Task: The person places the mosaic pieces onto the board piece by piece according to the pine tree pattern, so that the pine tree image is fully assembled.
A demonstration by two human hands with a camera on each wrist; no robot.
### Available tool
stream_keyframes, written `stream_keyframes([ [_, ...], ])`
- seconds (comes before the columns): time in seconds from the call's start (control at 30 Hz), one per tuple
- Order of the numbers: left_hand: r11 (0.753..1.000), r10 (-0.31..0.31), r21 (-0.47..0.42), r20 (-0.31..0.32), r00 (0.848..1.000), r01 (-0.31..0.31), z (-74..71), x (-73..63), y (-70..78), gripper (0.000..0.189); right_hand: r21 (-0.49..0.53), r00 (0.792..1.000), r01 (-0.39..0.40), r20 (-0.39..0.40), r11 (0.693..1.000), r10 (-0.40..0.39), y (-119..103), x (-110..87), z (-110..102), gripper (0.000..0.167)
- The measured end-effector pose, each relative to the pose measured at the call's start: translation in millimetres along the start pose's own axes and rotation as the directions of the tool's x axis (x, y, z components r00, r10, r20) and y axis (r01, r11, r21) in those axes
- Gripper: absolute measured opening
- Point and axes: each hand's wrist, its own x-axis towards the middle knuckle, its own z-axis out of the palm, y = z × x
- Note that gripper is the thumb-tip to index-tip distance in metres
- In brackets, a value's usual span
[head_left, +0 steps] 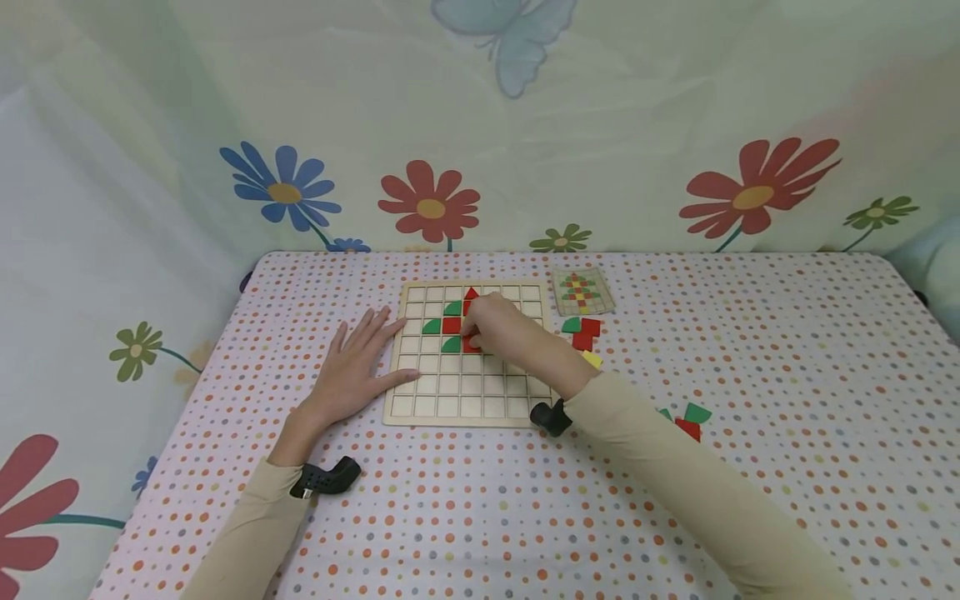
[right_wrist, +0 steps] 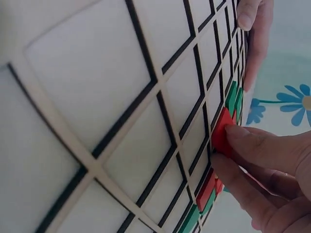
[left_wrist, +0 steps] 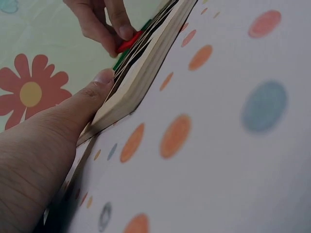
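Observation:
A wooden grid board (head_left: 450, 407) lies on the table, with green quarter-round tiles (head_left: 432, 327) and red square tiles (head_left: 452, 326) in some cells. A red triangle (head_left: 471, 293) sits in the top row. Over the middle of the board, my right hand (head_left: 498, 325) pinches a red tile (right_wrist: 221, 132) between thumb and fingers; it looks slightly tilted against its cell in the right wrist view. My left hand (head_left: 352, 375) lies with fingers spread at the board's left side, its thumb and fingertips touching the rim. Cells beneath the right hand are partly hidden.
A small pattern card (head_left: 582, 291) lies off the board's upper right corner. Below it are loose red tiles (head_left: 582, 341), a green tile (head_left: 572, 325) and a yellow piece (head_left: 592, 359). Another green tile (head_left: 697, 412) and red tile (head_left: 688, 429) lie beyond the right forearm.

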Motion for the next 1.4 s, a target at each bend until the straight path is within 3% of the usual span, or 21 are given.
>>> stream_keyframes([
  [0.13,1.0,0.0,0.0,-0.003,1.0,0.0,0.6,0.0,-1.3,0.092,-0.041,1.0,-0.007,-0.003,0.999,0.007,-3,0.2,3,0.018],
  [0.37,1.0,-0.007,0.004,-0.002,1.0,0.007,0.9,0.2,-1.1,0.092,-0.06,0.996,0.008,-0.09,0.998,-0.013,-3,-11.9,11,0.02],
  [0.53,1.0,-0.02,-0.003,0.002,1.0,0.02,0.4,-1.3,-0.7,0.092,-0.108,0.992,0.07,-0.098,0.992,-0.08,-1,-23.5,15,0.024],
  [0.63,1.0,-0.022,-0.002,0.0,1.0,0.022,1.2,-2.0,-1.1,0.092,-0.076,0.991,0.112,-0.067,0.991,-0.117,0,-37.7,12,0.029],
  [0.8,1.0,-0.023,0.001,-0.001,1.0,0.023,1.8,-1.3,-1.2,0.093,0.03,0.992,0.11,-0.061,0.994,-0.108,9,-78.5,-2,0.039],
  [0.9,1.0,-0.021,0.006,0.002,1.0,0.021,1.8,-0.2,-0.7,0.093,0.053,0.993,0.093,-0.081,0.994,-0.088,22,-112.4,-15,0.033],
  [1.07,1.0,-0.023,0.012,0.009,1.0,0.023,1.2,0.3,0.7,0.093,0.037,0.995,0.046,-0.095,0.998,-0.042,63,-172.4,-36,0.023],
  [1.17,1.0,-0.026,0.013,0.014,1.0,0.026,0.2,-0.4,0.7,0.093,0.018,0.993,-0.004,-0.12,1.0,0.006,94,-203.0,-42,0.026],
  [1.4,1.0,-0.022,0.004,0.016,1.0,0.022,0.5,0.3,2.6,0.093,0.015,0.981,-0.14,-0.131,0.99,0.141,144,-246.5,-40,0.04],
])
